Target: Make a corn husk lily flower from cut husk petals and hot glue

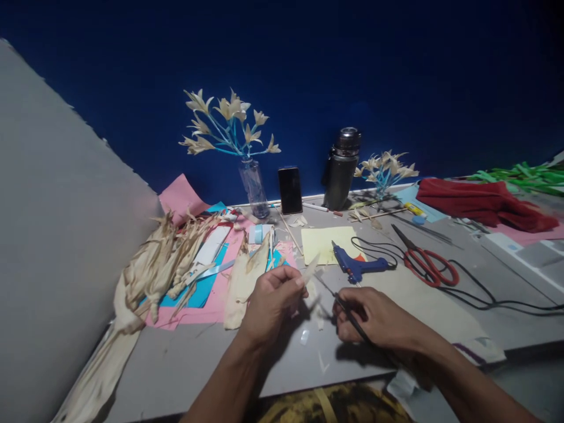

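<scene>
My left hand (278,296) is closed in a pinch on a pale, pointed strip of dried corn husk (312,269). In my right hand (368,317) are small black-handled scissors (352,320), their thin blades pointing at the husk strip; whether the blades touch it I cannot tell. A blue glue gun (359,264) lies just beyond my right hand, beside a yellow paper pad (326,241). Under and between the hands, small husk scraps (324,361) are scattered on the grey table. A wider flat husk piece (240,288) is left of my left hand.
Large red-handled scissors (429,264) and a black cord lie right. Dried husks (150,270) pile over pink and blue paper at left. Behind stand husk flowers in a glass bottle (253,188), a phone (290,191), a dark flask (341,170); a red cloth (480,202) is far right.
</scene>
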`<state>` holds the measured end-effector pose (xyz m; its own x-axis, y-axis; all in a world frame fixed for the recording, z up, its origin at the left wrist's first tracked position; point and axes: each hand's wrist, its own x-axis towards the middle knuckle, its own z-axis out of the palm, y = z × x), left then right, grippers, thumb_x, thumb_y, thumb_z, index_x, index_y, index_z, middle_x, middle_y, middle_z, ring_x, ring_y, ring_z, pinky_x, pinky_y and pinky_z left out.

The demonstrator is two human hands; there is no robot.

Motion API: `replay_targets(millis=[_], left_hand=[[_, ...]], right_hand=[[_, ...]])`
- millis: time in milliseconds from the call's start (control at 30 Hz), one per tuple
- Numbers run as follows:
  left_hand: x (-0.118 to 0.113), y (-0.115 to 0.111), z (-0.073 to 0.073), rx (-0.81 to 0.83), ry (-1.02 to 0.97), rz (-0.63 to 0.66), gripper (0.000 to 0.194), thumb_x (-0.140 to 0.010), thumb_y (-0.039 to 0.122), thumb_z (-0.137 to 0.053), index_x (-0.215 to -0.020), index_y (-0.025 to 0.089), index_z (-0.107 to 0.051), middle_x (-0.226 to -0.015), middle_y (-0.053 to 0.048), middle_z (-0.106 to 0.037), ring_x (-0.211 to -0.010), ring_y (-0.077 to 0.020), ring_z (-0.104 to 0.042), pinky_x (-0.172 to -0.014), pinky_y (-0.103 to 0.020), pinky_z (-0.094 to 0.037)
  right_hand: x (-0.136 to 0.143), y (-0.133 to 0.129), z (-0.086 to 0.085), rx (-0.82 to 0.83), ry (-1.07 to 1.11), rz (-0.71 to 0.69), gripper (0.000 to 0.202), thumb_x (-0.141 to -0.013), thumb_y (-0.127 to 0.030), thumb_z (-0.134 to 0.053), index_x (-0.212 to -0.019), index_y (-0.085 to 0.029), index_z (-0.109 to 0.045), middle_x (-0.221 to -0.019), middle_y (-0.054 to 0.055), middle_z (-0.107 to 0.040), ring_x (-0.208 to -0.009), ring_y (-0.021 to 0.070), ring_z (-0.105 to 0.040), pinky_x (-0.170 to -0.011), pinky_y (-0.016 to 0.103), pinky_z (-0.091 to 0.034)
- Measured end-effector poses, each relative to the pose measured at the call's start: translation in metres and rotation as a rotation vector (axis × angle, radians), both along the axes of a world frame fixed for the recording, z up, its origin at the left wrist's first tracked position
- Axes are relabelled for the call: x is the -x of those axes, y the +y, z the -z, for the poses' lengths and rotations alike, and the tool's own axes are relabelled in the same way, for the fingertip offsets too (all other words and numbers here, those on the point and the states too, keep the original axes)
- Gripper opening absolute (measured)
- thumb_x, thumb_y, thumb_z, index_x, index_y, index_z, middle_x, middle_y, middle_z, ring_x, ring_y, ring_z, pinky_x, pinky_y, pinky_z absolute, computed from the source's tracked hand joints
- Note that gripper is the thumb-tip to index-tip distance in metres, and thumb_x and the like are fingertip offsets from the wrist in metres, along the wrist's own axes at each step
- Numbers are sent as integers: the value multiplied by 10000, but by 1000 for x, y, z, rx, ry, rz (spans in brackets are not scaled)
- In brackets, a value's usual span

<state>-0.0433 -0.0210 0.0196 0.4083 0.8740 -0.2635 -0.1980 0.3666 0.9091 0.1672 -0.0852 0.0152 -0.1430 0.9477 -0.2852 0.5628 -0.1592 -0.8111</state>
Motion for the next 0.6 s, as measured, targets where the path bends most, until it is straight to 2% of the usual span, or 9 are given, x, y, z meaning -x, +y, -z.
replay_targets(millis=[67, 200, 500, 600], left_hand=[[-1, -1, -2, -7, 14, 4, 197, -735, 299, -748, -735, 164, -605, -607, 2, -613, -448, -68, -442, -464, -208, -324], [-3, -2, -5, -10, 40, 0, 168, -703, 254, -742, -719, 170, -596, -616, -2, -630, -470, -78, -466, -478, -205, -350], [4, 1, -3, -33, 43, 35, 163, -724, 255, -732, -787, 181, -600, -669, -8, -630, -566, -121, -547, -545, -231, -419], [16, 13, -14, -132, 46, -48, 223, -743, 314, -715, -920, 188, -665, -842, -42, -656, -763, -175, -621, -670, -272, -492]], right_hand=[[3, 3, -4, 15, -50, -65, 241, -664, -372, -782, -750, -170, -681, -641, -36, -564, -604, 119, -467, -517, 215, -300], [9, 9, -9, -3, -62, -74, 282, -666, -419, -792, -732, -166, -686, -607, -45, -522, -587, 114, -439, -499, 222, -249], [12, 10, 2, -12, -27, -62, 374, -713, -480, -775, -628, -160, -603, -567, -57, -442, -557, 97, -369, -493, 230, -205], [14, 10, -4, -28, -144, -81, 409, -715, -514, -779, -604, -171, -586, -560, -49, -470, -552, 104, -387, -501, 241, -197]])
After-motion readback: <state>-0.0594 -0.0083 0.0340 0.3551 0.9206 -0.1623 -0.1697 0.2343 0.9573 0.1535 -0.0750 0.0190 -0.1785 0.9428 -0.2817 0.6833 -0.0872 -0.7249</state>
